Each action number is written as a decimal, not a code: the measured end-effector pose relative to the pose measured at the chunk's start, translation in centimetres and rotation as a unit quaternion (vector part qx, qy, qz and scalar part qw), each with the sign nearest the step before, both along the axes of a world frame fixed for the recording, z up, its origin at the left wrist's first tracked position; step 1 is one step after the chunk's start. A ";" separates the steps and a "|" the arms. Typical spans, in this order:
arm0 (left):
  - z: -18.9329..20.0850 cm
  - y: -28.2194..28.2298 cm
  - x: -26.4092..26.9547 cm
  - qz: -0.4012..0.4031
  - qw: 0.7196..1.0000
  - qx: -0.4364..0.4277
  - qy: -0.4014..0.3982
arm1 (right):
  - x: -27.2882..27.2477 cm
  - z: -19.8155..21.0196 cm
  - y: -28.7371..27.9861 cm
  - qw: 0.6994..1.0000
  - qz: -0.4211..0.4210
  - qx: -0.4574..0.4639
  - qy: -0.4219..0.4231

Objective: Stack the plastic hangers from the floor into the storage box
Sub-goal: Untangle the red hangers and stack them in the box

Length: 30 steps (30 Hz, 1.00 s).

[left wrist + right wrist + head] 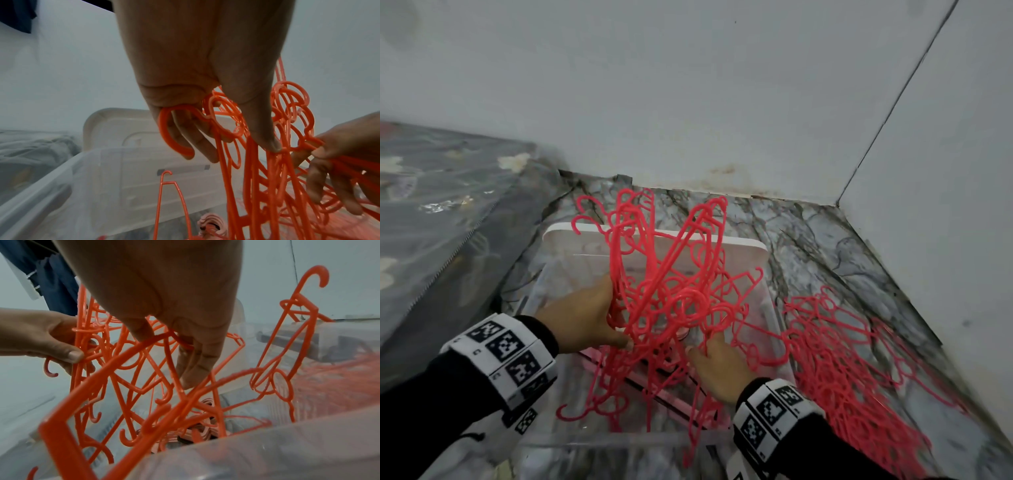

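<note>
A tangled bundle of red plastic hangers (671, 291) hangs over the clear storage box (619, 442). My left hand (592, 318) grips the bundle's left side, thumb pinching several strands and fingers hooked through a hanger hook (176, 129). My right hand (722, 370) holds the bundle's lower right, its thumb (320, 152) pressed on strands over curled fingers. In the right wrist view its fingers (195, 366) point down among the hangers (127, 369). Some pale pink hangers (205, 405) lie at the bottom of the box. More red hangers (842, 370) lie piled on the floor to the right.
The box's white lid (571, 240) leans behind the box against the wall. A grey patterned mattress (431, 212) borders the left side. Marble-patterned floor (825, 246) runs to the wall corner at the right. Dark clothes (55, 280) hang behind me.
</note>
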<state>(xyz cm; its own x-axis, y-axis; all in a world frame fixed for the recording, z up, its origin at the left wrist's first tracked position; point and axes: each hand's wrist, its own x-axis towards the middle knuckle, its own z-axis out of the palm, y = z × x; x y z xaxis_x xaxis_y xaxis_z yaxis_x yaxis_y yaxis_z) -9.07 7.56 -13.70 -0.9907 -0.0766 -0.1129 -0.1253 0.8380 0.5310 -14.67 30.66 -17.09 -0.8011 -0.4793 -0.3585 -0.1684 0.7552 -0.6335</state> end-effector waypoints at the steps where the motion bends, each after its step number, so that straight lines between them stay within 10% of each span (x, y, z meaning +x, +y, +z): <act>1: 0.1 0.0 0.0 -0.002 1.000 -0.004 0.000 | -0.2 0.0 0.0 1.000 -0.006 -0.006 -0.011; 17: 1.3 0.6 0.2 -0.012 0.999 -0.035 0.005 | -0.3 0.3 2.2 0.929 -0.226 -0.255 -0.145; 21: 1.6 0.5 0.1 -0.024 0.999 -0.042 0.013 | -2.5 2.4 4.1 0.982 -0.155 -0.095 0.042; 25: 1.7 0.7 0.0 -0.038 0.998 -0.045 0.017 | -5.4 7.3 4.6 0.961 -0.077 -0.110 0.241; 30: 2.0 1.5 0.1 -0.055 0.994 -0.092 -0.009 | -7.5 11.1 3.8 0.956 0.076 -0.185 0.215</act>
